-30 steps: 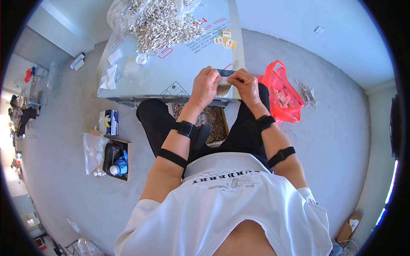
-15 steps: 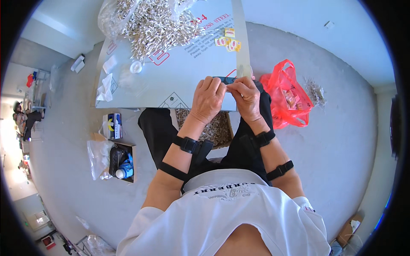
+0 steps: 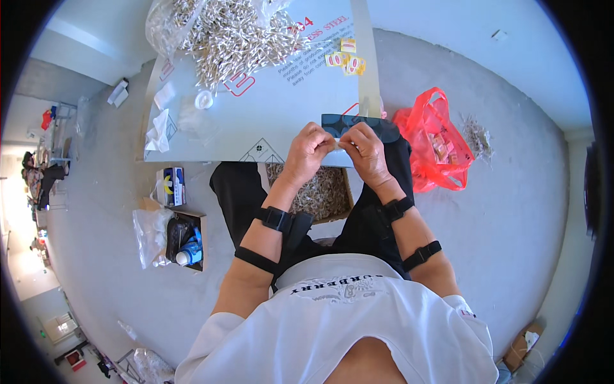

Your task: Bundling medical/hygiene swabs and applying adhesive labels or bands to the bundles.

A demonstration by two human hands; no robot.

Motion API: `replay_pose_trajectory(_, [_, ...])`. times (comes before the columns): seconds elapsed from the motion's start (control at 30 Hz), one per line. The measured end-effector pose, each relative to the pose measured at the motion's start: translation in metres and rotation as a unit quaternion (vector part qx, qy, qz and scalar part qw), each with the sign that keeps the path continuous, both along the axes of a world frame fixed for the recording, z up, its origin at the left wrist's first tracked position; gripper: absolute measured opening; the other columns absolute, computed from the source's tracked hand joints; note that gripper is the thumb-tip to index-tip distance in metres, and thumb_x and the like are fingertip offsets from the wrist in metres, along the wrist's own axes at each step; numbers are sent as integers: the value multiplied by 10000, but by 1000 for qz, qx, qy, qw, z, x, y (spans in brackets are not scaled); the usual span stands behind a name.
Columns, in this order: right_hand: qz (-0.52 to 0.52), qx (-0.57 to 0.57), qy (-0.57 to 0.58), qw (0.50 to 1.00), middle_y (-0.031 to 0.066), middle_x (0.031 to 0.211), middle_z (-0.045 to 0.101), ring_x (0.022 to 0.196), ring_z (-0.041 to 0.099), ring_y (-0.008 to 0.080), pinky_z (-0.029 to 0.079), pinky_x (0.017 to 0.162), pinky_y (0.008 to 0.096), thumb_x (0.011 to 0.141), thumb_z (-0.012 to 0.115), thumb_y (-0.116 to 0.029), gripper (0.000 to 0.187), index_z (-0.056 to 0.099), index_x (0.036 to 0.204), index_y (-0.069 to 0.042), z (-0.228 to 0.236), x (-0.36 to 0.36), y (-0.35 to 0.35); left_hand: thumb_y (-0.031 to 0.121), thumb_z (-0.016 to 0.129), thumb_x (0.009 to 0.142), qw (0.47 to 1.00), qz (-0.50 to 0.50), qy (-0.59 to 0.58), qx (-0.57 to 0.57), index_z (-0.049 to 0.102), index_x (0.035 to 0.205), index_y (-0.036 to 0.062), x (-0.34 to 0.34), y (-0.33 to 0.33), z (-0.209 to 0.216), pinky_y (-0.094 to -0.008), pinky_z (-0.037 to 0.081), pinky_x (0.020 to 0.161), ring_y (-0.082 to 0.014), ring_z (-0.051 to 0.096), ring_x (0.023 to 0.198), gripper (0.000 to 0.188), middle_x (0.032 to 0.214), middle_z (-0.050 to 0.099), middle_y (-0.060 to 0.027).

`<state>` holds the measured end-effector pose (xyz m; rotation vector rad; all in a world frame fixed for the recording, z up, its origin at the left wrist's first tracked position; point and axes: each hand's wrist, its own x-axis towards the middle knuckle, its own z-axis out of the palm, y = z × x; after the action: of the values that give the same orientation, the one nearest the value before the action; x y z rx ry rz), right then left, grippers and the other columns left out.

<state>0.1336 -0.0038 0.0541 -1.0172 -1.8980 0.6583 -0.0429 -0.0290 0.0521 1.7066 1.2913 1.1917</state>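
Observation:
Over the table's near edge, my left hand (image 3: 309, 152) and my right hand (image 3: 364, 151) meet fingertip to fingertip. Both are pinched closed on a small whitish piece (image 3: 337, 144), mostly covered by the fingers and too small to name. Just beyond the fingertips lies a dark, flat strip with round shapes (image 3: 358, 127), at the table's near right corner. Several small yellow-and-white packets (image 3: 348, 62) rest farther back on the right side of the tabletop. A big heap of thin, pale stick-like pieces (image 3: 236, 48) covers the far left part, partly inside clear plastic.
The table (image 3: 211, 137) has a printed pale covering. A white round roll (image 3: 203, 100) and crumpled white tissue (image 3: 157, 131) lie on its left. Below is an open box of small pieces (image 3: 320, 195). A red plastic bag (image 3: 422, 150) stands right; a cardboard box (image 3: 203, 240) stands left.
Both hands have come slightly nearer to me and their fingertips have parted a little, showing the whitish piece. More of the dark strip behind them is uncovered.

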Motion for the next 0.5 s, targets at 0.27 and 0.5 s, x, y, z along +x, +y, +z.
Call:
replay_pose_trajectory(0.27, [-19,-93,83,992,44,802,552,745,584,175,465,647,289,740,781,-18,126,685,819,-2,-7,-2,-4,-48,745,761,990,76,-117,1,689,836,18,16,-3,-16,-274,473,620,-149,585,712,115,806,574,-49])
replay_pose_trajectory(0.5, [-49,-33,57,997,78,784,540,749,574,247,473,659,342,753,733,-17,108,628,778,-20,-5,-11,0,-90,650,777,977,90,105,159,584,848,3,16,2,-5,-334,491,602,-256,598,701,134,831,567,-112])
